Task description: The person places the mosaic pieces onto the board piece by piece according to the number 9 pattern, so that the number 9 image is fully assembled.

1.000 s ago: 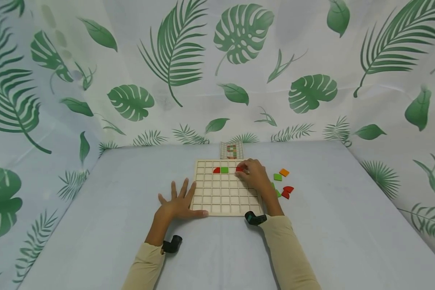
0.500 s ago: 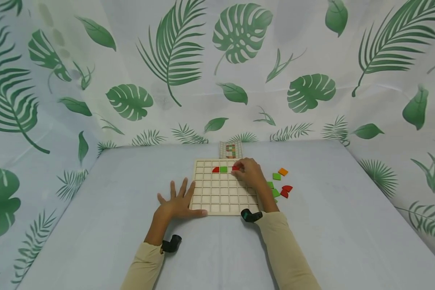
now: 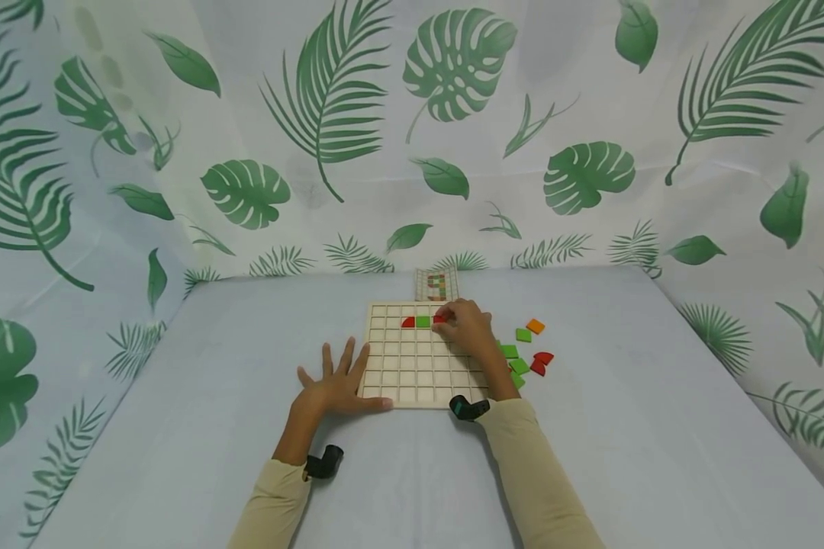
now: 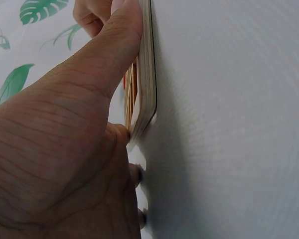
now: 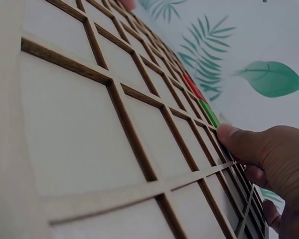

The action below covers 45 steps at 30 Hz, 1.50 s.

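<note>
A wooden grid board lies on the table. In its second row from the back sit a red quarter-circle tile and, right beside it, a green square tile. My right hand pinches a red tile at the cell just right of the green one; the fingers partly cover it. In the right wrist view the thumb meets the board next to the green tile. My left hand has its fingers spread at the board's front left corner, the thumb resting along the front edge.
Right of the board lie several loose tiles: green squares, red quarter circles and an orange square. A pattern card stands behind the board. A leaf-print curtain encloses the table's back and sides.
My right hand has shifted left with the red tile, from a cell farther right to the one beside the green tile. My left hand stays in place.
</note>
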Each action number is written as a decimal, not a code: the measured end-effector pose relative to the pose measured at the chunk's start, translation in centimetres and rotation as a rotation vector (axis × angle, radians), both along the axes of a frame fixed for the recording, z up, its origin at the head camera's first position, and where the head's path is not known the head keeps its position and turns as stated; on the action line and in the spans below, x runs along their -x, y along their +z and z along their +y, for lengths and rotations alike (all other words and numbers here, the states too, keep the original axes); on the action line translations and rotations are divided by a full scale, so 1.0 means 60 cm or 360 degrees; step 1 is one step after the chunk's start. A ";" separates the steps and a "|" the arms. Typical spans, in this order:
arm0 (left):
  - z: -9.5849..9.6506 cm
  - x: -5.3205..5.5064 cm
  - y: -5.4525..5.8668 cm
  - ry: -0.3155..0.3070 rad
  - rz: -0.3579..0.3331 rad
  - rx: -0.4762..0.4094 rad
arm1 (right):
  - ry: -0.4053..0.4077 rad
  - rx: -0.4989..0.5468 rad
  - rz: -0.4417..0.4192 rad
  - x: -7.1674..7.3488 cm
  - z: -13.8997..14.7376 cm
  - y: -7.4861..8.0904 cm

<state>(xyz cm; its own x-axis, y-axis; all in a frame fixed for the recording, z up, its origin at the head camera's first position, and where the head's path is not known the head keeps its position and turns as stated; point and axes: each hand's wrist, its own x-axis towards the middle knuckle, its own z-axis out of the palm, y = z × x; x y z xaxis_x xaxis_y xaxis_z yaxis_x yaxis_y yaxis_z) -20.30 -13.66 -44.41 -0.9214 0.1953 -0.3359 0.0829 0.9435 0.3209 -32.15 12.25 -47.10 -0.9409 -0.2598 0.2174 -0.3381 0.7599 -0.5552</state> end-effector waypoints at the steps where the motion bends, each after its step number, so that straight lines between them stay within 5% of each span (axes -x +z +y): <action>1: 0.000 0.000 0.000 0.0000 0.0000 0.0003 | -0.0005 -0.0016 0.0001 -0.001 0.000 0.000; 45: 0.002 0.008 -0.005 0.0022 -0.0031 0.0050 | 0.0024 -0.0036 -0.0037 0.001 -0.001 0.006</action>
